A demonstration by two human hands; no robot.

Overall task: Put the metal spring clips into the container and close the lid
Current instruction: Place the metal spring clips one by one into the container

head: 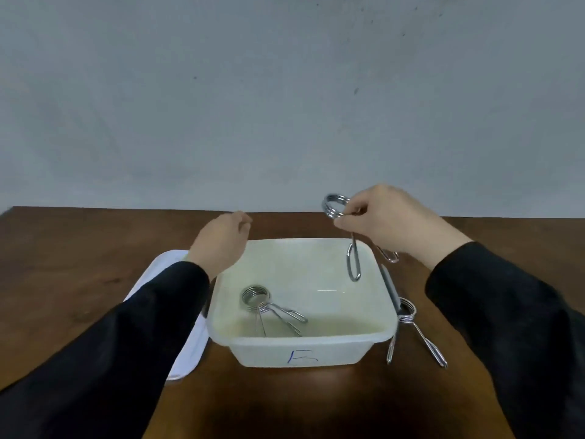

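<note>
A white plastic container (304, 351) marked with a blue letter stands open on the table. One metal spring clip (264, 304) lies inside it at the left. My right hand (389, 218) holds a second spring clip (343, 223) in the air over the container's far right corner, coil up, handles hanging down. A third spring clip (411, 324) lies on the table against the container's right wall. My left hand (220, 242) hovers over the far left corner with its fingers loosely curled and nothing in it. The white lid (183, 356) lies flat left of the container, partly under my left arm.
The brown wooden table (95, 248) reaches back to a plain grey wall (285, 90). Black sleeves cover both forearms.
</note>
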